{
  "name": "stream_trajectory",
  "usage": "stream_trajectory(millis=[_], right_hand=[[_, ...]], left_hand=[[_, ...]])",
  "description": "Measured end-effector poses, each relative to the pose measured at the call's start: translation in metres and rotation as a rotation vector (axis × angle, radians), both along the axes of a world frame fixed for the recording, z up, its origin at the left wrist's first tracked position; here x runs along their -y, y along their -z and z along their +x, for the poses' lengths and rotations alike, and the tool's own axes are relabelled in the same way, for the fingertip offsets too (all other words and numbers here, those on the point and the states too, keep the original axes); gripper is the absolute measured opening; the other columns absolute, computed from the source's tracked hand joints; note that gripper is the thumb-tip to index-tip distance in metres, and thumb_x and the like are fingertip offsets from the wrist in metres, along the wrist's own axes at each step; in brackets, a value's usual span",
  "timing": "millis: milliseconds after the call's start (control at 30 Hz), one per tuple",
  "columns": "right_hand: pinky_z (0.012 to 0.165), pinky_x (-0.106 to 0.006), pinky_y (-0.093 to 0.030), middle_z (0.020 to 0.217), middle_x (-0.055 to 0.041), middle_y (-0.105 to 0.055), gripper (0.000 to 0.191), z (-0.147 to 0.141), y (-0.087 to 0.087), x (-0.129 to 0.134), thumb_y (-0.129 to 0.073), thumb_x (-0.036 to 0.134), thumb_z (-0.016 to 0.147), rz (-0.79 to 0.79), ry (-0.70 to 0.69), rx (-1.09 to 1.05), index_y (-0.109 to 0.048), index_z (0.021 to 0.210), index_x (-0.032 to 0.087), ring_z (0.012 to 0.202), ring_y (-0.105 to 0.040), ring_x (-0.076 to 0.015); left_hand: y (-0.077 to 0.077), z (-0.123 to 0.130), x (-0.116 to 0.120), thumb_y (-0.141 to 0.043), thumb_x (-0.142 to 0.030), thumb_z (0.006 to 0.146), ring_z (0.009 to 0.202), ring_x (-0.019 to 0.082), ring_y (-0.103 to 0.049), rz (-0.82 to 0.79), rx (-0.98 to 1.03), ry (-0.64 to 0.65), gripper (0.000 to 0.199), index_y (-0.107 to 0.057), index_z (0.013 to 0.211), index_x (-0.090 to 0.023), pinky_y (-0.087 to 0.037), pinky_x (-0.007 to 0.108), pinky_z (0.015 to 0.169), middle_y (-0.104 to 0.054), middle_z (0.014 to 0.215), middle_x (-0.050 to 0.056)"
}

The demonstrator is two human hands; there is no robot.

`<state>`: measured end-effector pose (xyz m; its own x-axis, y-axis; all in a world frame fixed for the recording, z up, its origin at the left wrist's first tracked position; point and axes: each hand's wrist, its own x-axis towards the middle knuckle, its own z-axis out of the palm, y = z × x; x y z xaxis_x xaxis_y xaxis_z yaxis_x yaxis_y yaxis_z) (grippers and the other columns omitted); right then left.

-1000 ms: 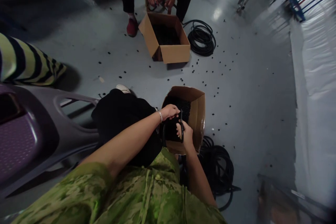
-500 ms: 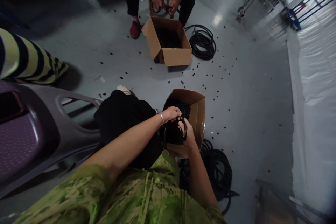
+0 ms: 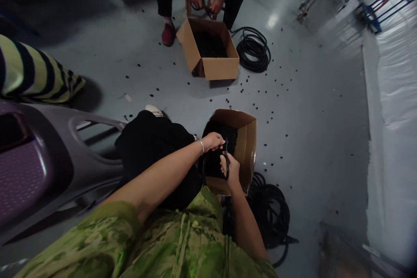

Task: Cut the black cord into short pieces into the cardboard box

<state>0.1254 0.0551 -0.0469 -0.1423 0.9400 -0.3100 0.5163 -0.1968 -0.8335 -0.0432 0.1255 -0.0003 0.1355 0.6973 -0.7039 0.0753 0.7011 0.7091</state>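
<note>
Over an open cardboard box [image 3: 246, 143] my right hand [image 3: 233, 169] grips black-handled scissors [image 3: 227, 166], their blades pointing away from me. My left hand [image 3: 213, 141], a bracelet at its wrist, is closed with fingertips pinched right beside the blades. A black rubber hose [image 3: 204, 169] curves up at the box's left side towards the left hand; the pinched end is mostly hidden by the fingers. Small black pieces [image 3: 230, 134] fill the bottom of the box. By my right forearm, a coil of black hose [image 3: 272, 215] lies on the floor.
Opposite, a person's hands [image 3: 216, 5] hold scissors above another cardboard box [image 3: 221, 68] of black pieces. A second hose coil [image 3: 253, 50] lies beside it. Black bits are scattered over the grey floor [image 3: 312, 117]. A purple-grey chair [image 3: 58, 147] stands left.
The scissors have turned in my right hand, their blades now showing upright near my left fingertips. My right hand has drawn slightly back; the left stays nearly still. The view shifts a little.
</note>
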Motion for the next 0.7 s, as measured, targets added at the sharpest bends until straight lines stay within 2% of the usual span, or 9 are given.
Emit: stream_trajectory(millis=[200, 400, 567, 700], right_hand=[[0.052, -0.02, -0.048, 0.073, -0.0005, -0.064, 0.047, -0.001, -0.001, -0.007, -0.059, 0.054, 0.086, -0.074, -0.027, -0.152, -0.069, 0.112, 0.017, 0.056, -0.057, -0.0111], [0.04, -0.02, -0.039, 0.056, 0.004, -0.054, 0.056, -0.004, -0.002, -0.001, -0.056, 0.059, 0.086, -0.052, 0.004, -0.075, -0.071, 0.114, 0.014, 0.042, -0.048, -0.0096], [0.04, -0.02, -0.04, 0.053, 0.0042, -0.053, 0.057, -0.011, 0.004, 0.012, -0.056, 0.061, 0.085, -0.039, 0.057, -0.032, -0.072, 0.112, 0.014, 0.04, -0.049, -0.0099], [0.043, -0.02, -0.044, 0.059, 0.0028, -0.058, 0.052, -0.008, 0.002, 0.01, -0.059, 0.057, 0.085, -0.049, 0.058, -0.034, -0.071, 0.113, 0.015, 0.045, -0.052, -0.01]], left_hand=[[0.001, 0.001, 0.003, -0.067, -0.02, 0.086, 0.04, 0.005, -0.036, 0.005, -0.023, 0.098, 0.026, -0.054, 0.063, -0.015, -0.026, 0.019, 0.041, -0.054, 0.053, -0.004], [-0.002, 0.001, 0.003, -0.059, -0.014, 0.089, 0.039, 0.005, -0.035, -0.026, -0.054, 0.069, 0.029, -0.052, 0.061, -0.015, -0.025, 0.02, 0.041, -0.054, 0.053, -0.003], [-0.001, 0.002, 0.003, -0.061, -0.014, 0.089, 0.04, 0.005, -0.035, -0.048, -0.067, 0.056, 0.029, -0.052, 0.062, -0.015, -0.026, 0.021, 0.042, -0.054, 0.053, -0.003], [0.001, 0.002, 0.004, -0.059, -0.011, 0.089, 0.039, 0.005, -0.034, -0.043, -0.062, 0.078, 0.028, -0.052, 0.062, -0.015, -0.025, 0.021, 0.041, -0.054, 0.052, -0.003]])
